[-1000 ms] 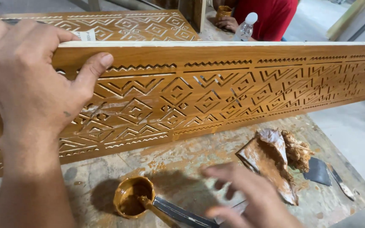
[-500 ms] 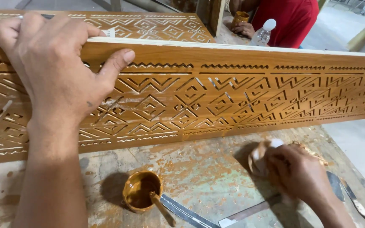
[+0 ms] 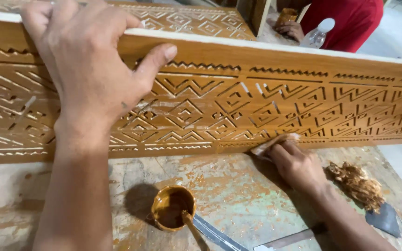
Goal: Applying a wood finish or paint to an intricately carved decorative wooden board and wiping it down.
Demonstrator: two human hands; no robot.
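Two bare hands work on a carved wooden panel stood on edge on a stained workbench.

The left hand (image 3: pixel 87 69) grips the top edge of the carved panel (image 3: pixel 266 100), fingers hooked over the far side and the thumb pressed on the front face, keeping it upright. The right hand (image 3: pixel 296 162) clutches a small pale rag (image 3: pixel 275 142) and presses it against the panel's lower edge, close to where the panel meets the bench (image 3: pixel 238 186). In front of the panel, between the two forearms, stands a small cup of brown stain (image 3: pixel 172 207) with a blade resting in it. To the right lies a tuft of brown fibre (image 3: pixel 359 183). Behind the panel sits another person in a red shirt (image 3: pixel 350 21), with a plastic bottle (image 3: pixel 316 35) just beside them.
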